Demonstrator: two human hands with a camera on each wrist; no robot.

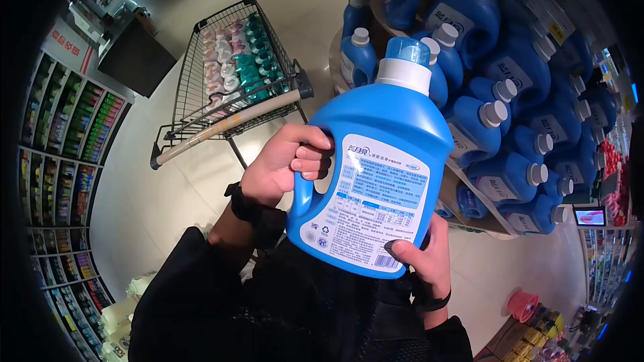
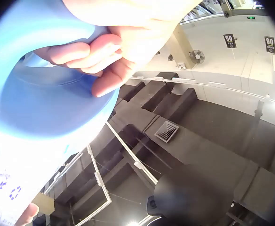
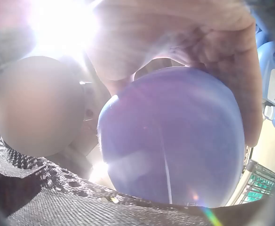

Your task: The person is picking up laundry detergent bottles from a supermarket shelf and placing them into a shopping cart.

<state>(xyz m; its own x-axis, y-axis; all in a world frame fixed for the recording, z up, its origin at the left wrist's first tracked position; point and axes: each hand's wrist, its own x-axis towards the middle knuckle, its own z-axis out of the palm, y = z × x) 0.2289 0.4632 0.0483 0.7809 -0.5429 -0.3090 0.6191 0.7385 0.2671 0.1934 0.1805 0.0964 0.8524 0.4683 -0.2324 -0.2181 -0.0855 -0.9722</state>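
A large blue laundry detergent bottle (image 1: 402, 117) is held up in front of the chest, tilted, its clear blue cap (image 1: 408, 51) at the top. Its white back label (image 1: 379, 201) with printed text faces the head camera. My left hand (image 1: 285, 164) grips the side handle, the fingers curled through the opening, as the left wrist view also shows on the handle (image 2: 15, 52). At the lower right corner my right hand (image 1: 433, 255) holds the base, thumb on the label's edge near the barcode. In the right wrist view that hand (image 3: 189, 28) spans the bottle's rounded bottom (image 3: 175, 136).
Many similar blue bottles (image 1: 493, 115) stand on a tiered display (image 1: 479, 208) at the right. A shopping cart (image 1: 228, 131) with rows of pink, white and green bottles stands ahead on the left. Stocked shelves (image 1: 64, 121) line the left side. A pink bucket (image 1: 522, 306) sits lower right.
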